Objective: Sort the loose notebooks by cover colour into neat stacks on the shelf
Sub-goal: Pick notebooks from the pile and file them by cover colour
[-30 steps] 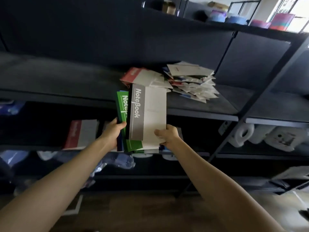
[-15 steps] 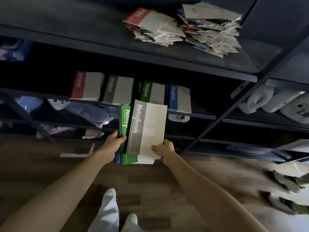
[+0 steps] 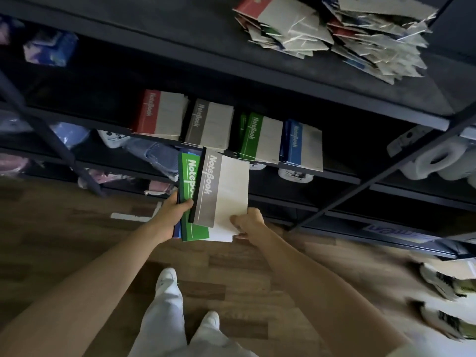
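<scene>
Left hand (image 3: 168, 218) grips green notebook (image 3: 188, 176); right hand (image 3: 249, 223) pinches grey notebook (image 3: 224, 191), just below grey stack (image 3: 209, 124) at 12 o'clock. Loose pile (image 3: 334, 34) at 1 o'clock on upper shelf (image 3: 180, 34).

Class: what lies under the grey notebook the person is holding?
Under the grey notebook a green notebook shows, with a blue cover edge beneath that. How many more lie there is covered.

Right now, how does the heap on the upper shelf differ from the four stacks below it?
The heap is jumbled, mixed colours at all angles; the stacks are neat, one colour each: red, grey, green, blue. The heap spreads wide; the stacks stand side by side in a row. Both are notebooks.
</scene>
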Demonstrator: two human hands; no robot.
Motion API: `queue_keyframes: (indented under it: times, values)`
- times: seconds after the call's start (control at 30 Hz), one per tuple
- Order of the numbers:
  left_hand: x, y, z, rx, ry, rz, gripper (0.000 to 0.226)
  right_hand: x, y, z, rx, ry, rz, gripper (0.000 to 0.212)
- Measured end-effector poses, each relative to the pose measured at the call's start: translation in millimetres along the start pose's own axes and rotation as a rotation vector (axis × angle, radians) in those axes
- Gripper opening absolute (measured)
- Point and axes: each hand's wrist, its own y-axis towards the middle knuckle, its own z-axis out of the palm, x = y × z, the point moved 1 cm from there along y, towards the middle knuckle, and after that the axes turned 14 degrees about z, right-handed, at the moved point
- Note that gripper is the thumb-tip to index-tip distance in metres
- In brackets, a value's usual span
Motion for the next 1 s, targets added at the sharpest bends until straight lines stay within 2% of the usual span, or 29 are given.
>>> queue_keyframes:
  times: [0.27, 0.47, 0.53, 0.73, 0.83, 1.0]
  values:
    - [-41, 61, -73, -0.091, -0.017, 0.023, 0.035, 82, 4, 29, -0.142, -0.011, -0.098, 0.033]
    - [-73, 111, -132, -0.127, 0.000, -0.021, 0.039, 163, 13, 44, -0.274, 0.222, -0.086, 0.024]
    - [-80, 122, -146, -0.147, -0.012, -0.038, 0.039, 180, 20, 45, -0.333, 0.222, -0.078, 0.023]
    - [-90, 146, -164, -0.147, -0.032, -0.105, 0.039, 202, 40, 52, -0.444, 0.273, -0.018, 0.040]
    - [-91, 155, -166, -0.119, -0.026, -0.117, 0.038, 213, 47, 58, -0.446, 0.287, -0.009, 0.036]
    - [-93, 165, -160, -0.070, 0.013, -0.139, 0.035, 230, 55, 65, -0.402, 0.180, -0.007, 0.030]
